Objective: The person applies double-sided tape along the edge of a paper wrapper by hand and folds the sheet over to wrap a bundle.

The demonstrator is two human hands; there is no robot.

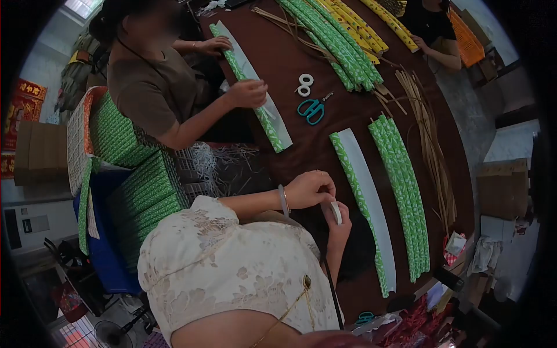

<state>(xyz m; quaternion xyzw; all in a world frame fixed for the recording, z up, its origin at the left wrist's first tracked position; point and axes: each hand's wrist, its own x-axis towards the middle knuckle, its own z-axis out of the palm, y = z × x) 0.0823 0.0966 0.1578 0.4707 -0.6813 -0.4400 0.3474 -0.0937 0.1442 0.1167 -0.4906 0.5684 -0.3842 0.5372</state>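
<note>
The right hand (339, 223) grasps a white tape roll (336, 213) edge-on between thumb and fingers; at its upper rim the left hand (310, 190) is closed in a pinch, though I cannot tell whether it has the tape's loose end. The roll should be light and firm, best held by its rim with its flat faces left free. Just beside this grip, to its right, a green patterned sheet (371, 200) lies on the bench (325, 119), rolled along its near edge, its white inside showing. It looks light, smooth and easily creased; I would take it along the rolled edge at two spread points, pressing softly. Past it lie finished green tubes (400, 197), probably stiffer, then thin brown strips (426, 136). Ahead of the grip are teal scissors (313, 110) and two spare tape rolls (304, 84); farther off, yellow tubes (354, 29).
</note>
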